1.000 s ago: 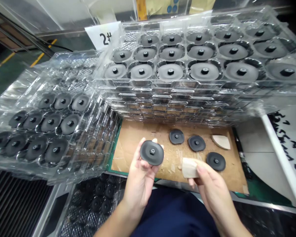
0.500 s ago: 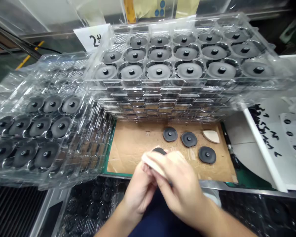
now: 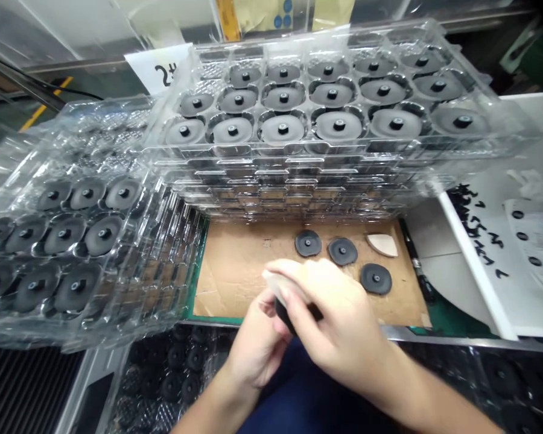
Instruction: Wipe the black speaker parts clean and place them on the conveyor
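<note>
My left hand (image 3: 259, 340) grips a round black disc (image 3: 284, 313), which is tilted and mostly hidden between my hands. In my right hand (image 3: 339, 310) is a thin, pale beige pad (image 3: 281, 283), pressed over the upper side of that disc. Both hands are close together above the front of a cardboard sheet (image 3: 235, 265). Beyond my right hand lie a black disc with a central hub (image 3: 308, 243), a second disc (image 3: 342, 251) and a third one (image 3: 376, 279). A pale wedge-shaped piece (image 3: 382, 245) rests at the sheet's right side.
A tall stack of clear plastic trays (image 3: 298, 181) with black discs stands behind the cardboard. Another tray stack (image 3: 117, 265) rises on the left. A black marker (image 3: 419, 265) lies along the right edge, beside a white panel (image 3: 475, 265) with handwriting.
My right hand has shifted slightly up and turned, tilting the pale pad, and more of the black disc shows beneath it. The whole view has moved a little.
</note>
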